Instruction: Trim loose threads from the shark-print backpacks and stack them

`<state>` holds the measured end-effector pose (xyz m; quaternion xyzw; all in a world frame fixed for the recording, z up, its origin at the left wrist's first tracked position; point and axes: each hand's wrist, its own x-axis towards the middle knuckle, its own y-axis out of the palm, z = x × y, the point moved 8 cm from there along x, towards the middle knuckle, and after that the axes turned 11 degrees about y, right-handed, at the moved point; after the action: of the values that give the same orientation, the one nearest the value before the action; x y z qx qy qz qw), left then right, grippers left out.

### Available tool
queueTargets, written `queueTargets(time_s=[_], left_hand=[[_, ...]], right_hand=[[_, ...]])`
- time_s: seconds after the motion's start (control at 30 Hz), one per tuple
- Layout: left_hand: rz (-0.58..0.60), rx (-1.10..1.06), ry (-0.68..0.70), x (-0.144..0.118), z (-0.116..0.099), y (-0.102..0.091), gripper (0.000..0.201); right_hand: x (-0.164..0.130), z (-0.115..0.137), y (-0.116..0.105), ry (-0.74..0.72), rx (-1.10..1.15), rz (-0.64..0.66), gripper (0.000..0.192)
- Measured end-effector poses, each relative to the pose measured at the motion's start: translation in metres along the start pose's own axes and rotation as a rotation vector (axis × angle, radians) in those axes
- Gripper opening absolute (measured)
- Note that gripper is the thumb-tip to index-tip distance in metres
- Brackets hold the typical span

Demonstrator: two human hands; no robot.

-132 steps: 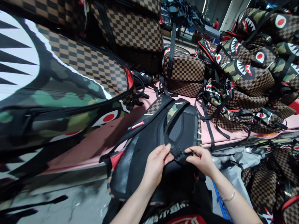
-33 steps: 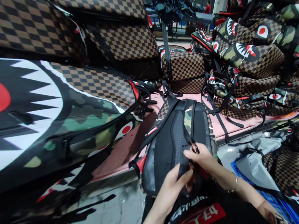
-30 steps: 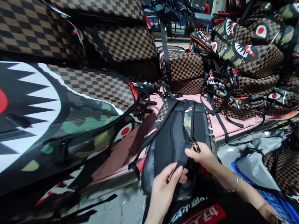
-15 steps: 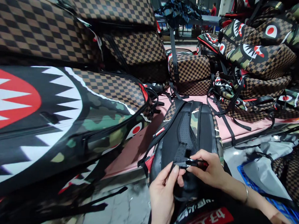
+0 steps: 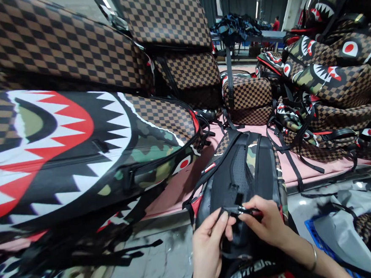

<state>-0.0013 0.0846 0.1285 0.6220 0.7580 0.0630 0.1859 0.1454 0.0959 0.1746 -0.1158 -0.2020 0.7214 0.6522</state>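
Observation:
A black backpack [image 5: 266, 167] lies back side up in front of me, its mesh padding and shoulder straps showing. Camouflage and brown check run along its edges. Over its near end, my left hand [image 5: 208, 243] is closed, thumb and fingers pinching one end of a short black strap [image 5: 235, 211]. My right hand [image 5: 269, 224] pinches the same strap from the other side, with a shiny dark fitting between the two hands. Whether that fitting is a buckle or an adjuster I cannot tell. Both hands hang just above the backpack's surface.
On the left, large shark-mouth bags [image 5: 111, 161] and checkered bags [image 5: 170, 17] are stacked high. More shark-print backpacks [image 5: 337, 82] pile up at the right on a pink surface [image 5: 289, 170]. A blue crate [image 5: 317, 235] with grey cloth stands low right. Far back is a person [image 5: 275, 24].
The view has shifted, so the whole scene sits further right and a little lower. Both hands keep their pinch on the strap, with hardly any change between them.

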Motion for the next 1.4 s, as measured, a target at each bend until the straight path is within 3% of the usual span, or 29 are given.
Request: queueTargets(time_s=[0.13,0.27,0.47,0.57,0.7,0.83,0.97,1.13,1.23,1.33,1.37,1.4], left_hand=[[0.026,-0.047,-0.009,0.001,0.003,-0.001,0.027],[0.052,-0.061,-0.014,0.001,0.005,0.001,0.027],[-0.04,-0.42,-0.16,0.001,0.009,-0.002,0.039],[-0.098,-0.419,-0.142,0.003,0.005,-0.011,0.041],[-0.215,-0.278,-0.027,0.005,-0.002,-0.029,0.039],[-0.255,-0.179,0.056,0.003,-0.009,-0.04,0.036],[-0.267,-0.131,0.09,0.0,-0.012,-0.045,0.036],[-0.146,-0.052,0.089,-0.005,0.002,-0.04,0.032],[0.044,0.078,0.051,-0.003,0.015,-0.033,0.028],[0.238,0.433,0.162,0.019,0.01,-0.035,0.031],[0.241,0.571,0.231,0.033,0.004,-0.042,0.032],[0.172,0.647,0.28,0.05,-0.002,-0.053,0.027]], right_hand=[[-0.002,0.001,-0.004,-0.054,-0.005,-0.076,0.012],[0.0,-0.003,0.003,-0.022,-0.004,-0.012,0.012],[-0.001,-0.007,-0.002,0.039,0.072,-0.065,0.013],[-0.002,-0.007,-0.002,0.052,0.071,-0.079,0.014],[-0.002,0.014,-0.002,-0.102,-0.052,-0.115,0.017],[-0.004,0.045,0.006,-0.334,-0.224,-0.123,0.012],[0.003,0.049,0.02,-0.372,-0.32,-0.075,0.016],[0.008,0.037,0.029,-0.36,-0.377,0.01,0.015],[0.004,0.028,0.022,-0.305,-0.292,0.082,0.012],[-0.001,0.009,0.005,-0.151,-0.108,0.063,0.009],[-0.003,0.001,-0.001,-0.084,-0.055,0.032,0.009],[-0.005,-0.009,-0.007,-0.014,-0.01,-0.006,0.01]])
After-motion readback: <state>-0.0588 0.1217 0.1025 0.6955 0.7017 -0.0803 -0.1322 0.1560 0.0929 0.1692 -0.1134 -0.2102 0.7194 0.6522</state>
